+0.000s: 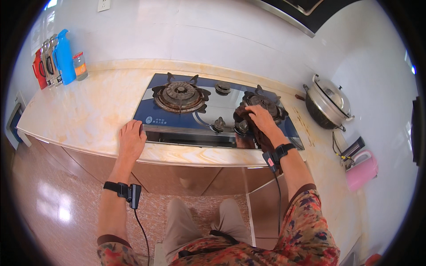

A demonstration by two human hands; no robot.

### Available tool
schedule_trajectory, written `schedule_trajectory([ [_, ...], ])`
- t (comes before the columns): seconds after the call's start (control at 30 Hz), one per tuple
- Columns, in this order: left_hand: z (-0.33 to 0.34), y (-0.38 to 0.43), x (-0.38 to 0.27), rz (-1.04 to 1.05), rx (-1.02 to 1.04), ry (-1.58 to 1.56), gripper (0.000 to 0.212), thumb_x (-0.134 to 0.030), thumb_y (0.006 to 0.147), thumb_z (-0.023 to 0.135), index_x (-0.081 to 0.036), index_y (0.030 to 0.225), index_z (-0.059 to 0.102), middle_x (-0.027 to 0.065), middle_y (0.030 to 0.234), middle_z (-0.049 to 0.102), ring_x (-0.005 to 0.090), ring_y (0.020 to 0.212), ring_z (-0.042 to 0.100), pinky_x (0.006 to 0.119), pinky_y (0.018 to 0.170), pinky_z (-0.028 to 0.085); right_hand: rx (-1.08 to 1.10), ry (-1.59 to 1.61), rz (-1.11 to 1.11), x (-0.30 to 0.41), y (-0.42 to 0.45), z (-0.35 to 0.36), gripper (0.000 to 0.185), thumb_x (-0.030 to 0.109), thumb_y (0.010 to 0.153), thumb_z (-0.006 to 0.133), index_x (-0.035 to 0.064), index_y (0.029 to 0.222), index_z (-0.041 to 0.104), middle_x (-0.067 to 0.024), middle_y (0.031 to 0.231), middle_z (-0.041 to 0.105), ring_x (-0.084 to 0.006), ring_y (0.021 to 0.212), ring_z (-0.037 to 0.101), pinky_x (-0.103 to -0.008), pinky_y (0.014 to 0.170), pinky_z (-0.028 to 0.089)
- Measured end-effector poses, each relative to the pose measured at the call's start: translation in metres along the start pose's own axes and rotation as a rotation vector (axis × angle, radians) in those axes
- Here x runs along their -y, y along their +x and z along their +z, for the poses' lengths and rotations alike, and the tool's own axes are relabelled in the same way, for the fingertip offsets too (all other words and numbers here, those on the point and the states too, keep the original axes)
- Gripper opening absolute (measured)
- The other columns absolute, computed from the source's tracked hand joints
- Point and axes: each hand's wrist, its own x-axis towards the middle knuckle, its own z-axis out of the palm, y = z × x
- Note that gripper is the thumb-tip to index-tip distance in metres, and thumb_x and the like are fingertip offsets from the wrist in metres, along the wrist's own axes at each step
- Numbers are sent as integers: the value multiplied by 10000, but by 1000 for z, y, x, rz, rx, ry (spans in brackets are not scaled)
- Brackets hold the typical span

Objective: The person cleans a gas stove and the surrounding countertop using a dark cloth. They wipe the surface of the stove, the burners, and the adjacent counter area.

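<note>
A gas hob (pixel 216 109) with a dark blue glass top is set into the marble-patterned counter. My right hand (pixel 263 118) grips a dark brown cloth (pixel 263 136), pressed on the glass beside the right burner (pixel 264 103). The cloth trails down over the hob's front edge. Just left of it stands a control knob (pixel 241 127); a second knob (pixel 218 125) is farther left. My left hand (pixel 132 138) rests on the counter at the hob's front left corner, holding nothing, its thumb apart from the fingers. The left burner (pixel 180 96) has a dark pan support around it.
Vacuum flasks, one bright blue (pixel 65 58), and a red-lidded glass jar (pixel 80 66) stand at the back left. On the right are a lidded steamer pot on a wok (pixel 327 103) and a pink electric kettle (pixel 362 170). A range hood (pixel 299 16) overhangs the back.
</note>
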Motion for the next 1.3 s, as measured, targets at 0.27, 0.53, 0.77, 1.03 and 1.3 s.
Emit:
schedule_trajectory([
  [0.27,-7,7,-2,-11,24,16,354,-133,819,569,-13,1151,592,131,1189,547,314,1181,473,447,1028,332,165,102,104,-15,-9,16,408,8,899,512,80,1301,517,-139,1310,537,-316,1237,487,-367,1050,385],
  [0.53,2,4,1,-18,17,34,360,-141,835,567,2,1165,590,158,1277,510,338,1278,418,469,1071,298,294,110,44,-31,25,22,460,-14,895,501,79,1345,481,-183,1336,517,-368,1236,478,-407,1034,403],
  [0.77,-4,5,-3,-15,39,33,357,-141,850,566,18,1169,587,165,1266,517,344,1266,426,473,1068,300,400,95,-3,-39,69,36,492,25,871,499,39,1362,460,-185,1368,505,-325,1285,460,-373,1074,362],
  [1.03,-8,6,-5,-34,68,27,354,-136,854,575,22,1171,584,166,1264,517,344,1249,436,473,1055,313,619,130,55,-29,123,43,574,74,883,493,34,1437,349,-187,1445,423,-307,1329,413,-370,1098,333],
  [1.3,-11,7,-7,2,56,7,354,-122,839,593,30,1159,577,177,1254,519,341,1229,454,471,1041,322,650,157,-46,-8,156,61,605,19,858,503,39,1442,346,-179,1474,383,-308,1382,340,-372,1146,267],
])
